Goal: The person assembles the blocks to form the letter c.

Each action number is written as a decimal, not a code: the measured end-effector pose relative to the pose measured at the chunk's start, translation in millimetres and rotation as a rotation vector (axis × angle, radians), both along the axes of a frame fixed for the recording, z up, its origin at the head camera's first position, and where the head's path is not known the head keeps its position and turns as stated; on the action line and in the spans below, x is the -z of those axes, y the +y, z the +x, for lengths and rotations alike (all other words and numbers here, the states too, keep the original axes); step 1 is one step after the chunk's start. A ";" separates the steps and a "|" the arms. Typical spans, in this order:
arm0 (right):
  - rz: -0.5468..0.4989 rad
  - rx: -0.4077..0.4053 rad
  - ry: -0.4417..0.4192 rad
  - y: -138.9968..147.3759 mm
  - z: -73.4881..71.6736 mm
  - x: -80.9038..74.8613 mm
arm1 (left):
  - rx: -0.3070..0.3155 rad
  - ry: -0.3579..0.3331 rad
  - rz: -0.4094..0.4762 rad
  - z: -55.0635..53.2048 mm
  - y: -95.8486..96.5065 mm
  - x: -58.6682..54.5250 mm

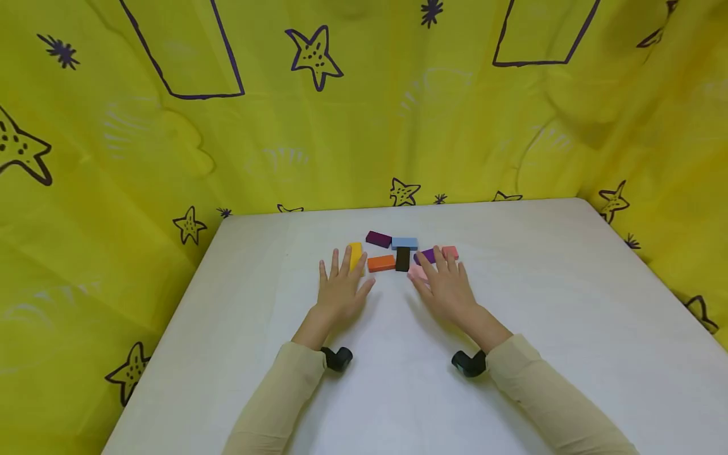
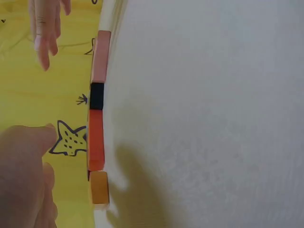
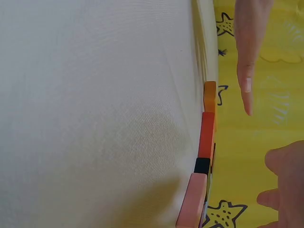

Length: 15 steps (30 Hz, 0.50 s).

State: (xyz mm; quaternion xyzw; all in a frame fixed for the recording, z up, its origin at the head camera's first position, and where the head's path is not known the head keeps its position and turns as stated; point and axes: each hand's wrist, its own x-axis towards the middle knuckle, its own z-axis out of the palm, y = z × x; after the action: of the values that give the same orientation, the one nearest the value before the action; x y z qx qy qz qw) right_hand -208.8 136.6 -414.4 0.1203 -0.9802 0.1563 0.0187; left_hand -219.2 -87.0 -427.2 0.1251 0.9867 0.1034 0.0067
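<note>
My left hand (image 1: 340, 292) hovers over the table with its fingers spread, holding nothing. Under its fingertips lies a yellow block (image 1: 356, 250), partly covered in the head view. My right hand (image 1: 449, 291), also empty with fingers extended, is held above a purple block (image 1: 424, 256), a pale pink block (image 1: 418, 273) and a coral block (image 1: 451, 251). Between the hands lie an orange block (image 1: 382, 263) and a black block (image 1: 402, 259). Behind these are a maroon block (image 1: 378, 239) and a light blue block (image 1: 405, 243). Both wrist views show the hands raised off the blocks.
A white-covered table (image 1: 256, 284) carries the blocks, grouped toward its far side. Yellow cloth (image 1: 352, 139) with drawn stars hangs behind the table and along both sides. Black wrist cameras sit at the cuffs of both sleeves.
</note>
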 end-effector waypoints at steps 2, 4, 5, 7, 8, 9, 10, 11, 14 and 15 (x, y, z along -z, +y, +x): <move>0.001 -0.016 0.025 -0.5 -3.2 -0.7 | 0.013 -0.012 0.024 -5.9 0.4 2.3; 0.002 -0.035 0.057 -1.1 -6.6 -1.2 | 0.025 -0.016 0.035 -11.7 0.4 4.5; 0.000 -0.047 0.071 -1.5 -8.4 -1.3 | 0.029 -0.018 0.043 -14.2 0.5 5.0; -0.008 -0.069 0.093 -3.0 -12.0 -1.3 | 0.028 -0.033 0.059 -18.9 0.0 5.7; -0.013 -0.077 0.099 -3.9 -13.7 -1.1 | 0.025 -0.044 0.065 -21.0 -0.4 6.0; -0.016 -0.083 0.101 -5.0 -15.5 -0.8 | 0.023 -0.054 0.069 -22.9 -1.0 6.2; -0.021 -0.088 0.100 -6.1 -17.3 -0.2 | 0.020 -0.064 0.080 -24.8 -1.6 6.1; -0.025 -0.091 0.098 -7.2 -18.9 0.3 | 0.018 -0.074 0.086 -26.6 -2.4 6.1; -0.020 -0.098 0.092 -9.8 -24.0 1.8 | 0.022 -0.079 0.094 -33.3 -5.9 6.8; -0.013 -0.102 0.094 -10.3 -25.9 2.3 | 0.025 -0.080 0.102 -35.8 -7.2 6.9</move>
State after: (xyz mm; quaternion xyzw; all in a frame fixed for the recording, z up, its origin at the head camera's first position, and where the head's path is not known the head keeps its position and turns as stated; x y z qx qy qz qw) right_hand -234.8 126.2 -416.7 0.1772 -0.9698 0.1576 0.0576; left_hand -255.0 -94.2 -434.1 0.1333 0.9775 0.1584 0.0410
